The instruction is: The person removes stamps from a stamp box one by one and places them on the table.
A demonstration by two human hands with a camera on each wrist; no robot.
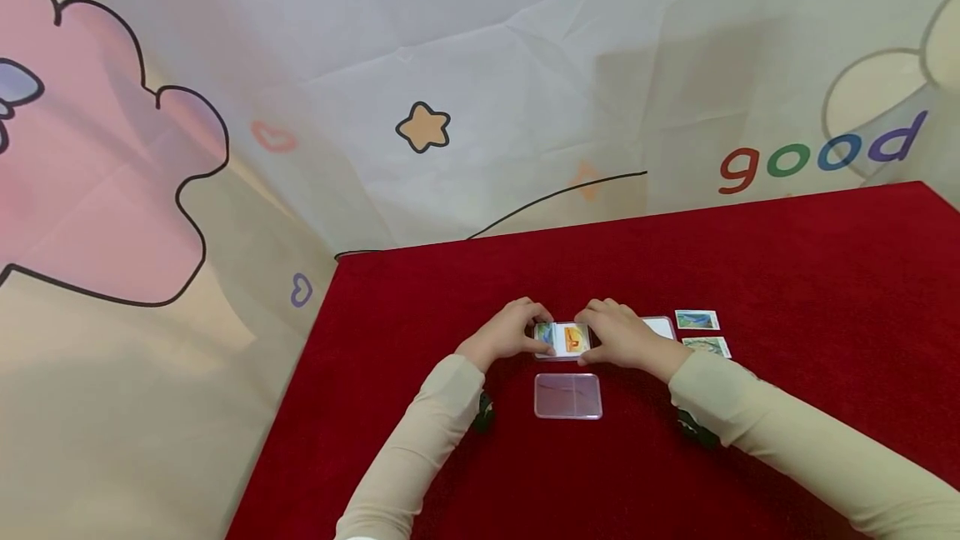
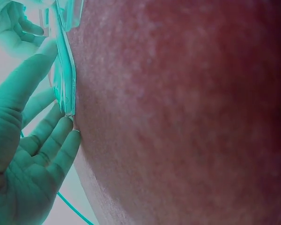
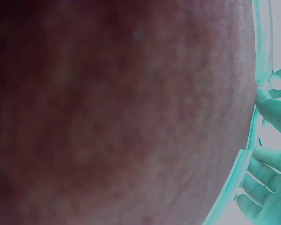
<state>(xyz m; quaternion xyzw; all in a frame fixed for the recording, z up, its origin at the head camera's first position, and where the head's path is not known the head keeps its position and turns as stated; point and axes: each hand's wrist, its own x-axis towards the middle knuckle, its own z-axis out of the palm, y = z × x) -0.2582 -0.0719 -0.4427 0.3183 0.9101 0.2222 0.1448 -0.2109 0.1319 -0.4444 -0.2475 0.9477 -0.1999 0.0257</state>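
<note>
Left hand (image 1: 517, 328): thumb and fingers part-closed, gripping case (image 1: 561, 357) at left end | right hand (image 1: 618, 335): likewise, gripping right end | case: between hands, blue stamp (image 1: 545, 332) left, orange stamp (image 1: 576, 339) right | clear panel (image 1: 567, 397): near side | white panel (image 1: 660, 327): right, partly hidden by right hand | two stamps (image 1: 696, 320): farther right | red cloth (image 1: 600, 482): beneath all

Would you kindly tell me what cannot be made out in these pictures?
Head view: the white piece is partly hidden by the right hand.
Head view: the lower picture card is partly hidden by the right sleeve.
Head view: details on the upper picture card are too small.
Left wrist view: the left hand is cut off by the left edge.
</note>
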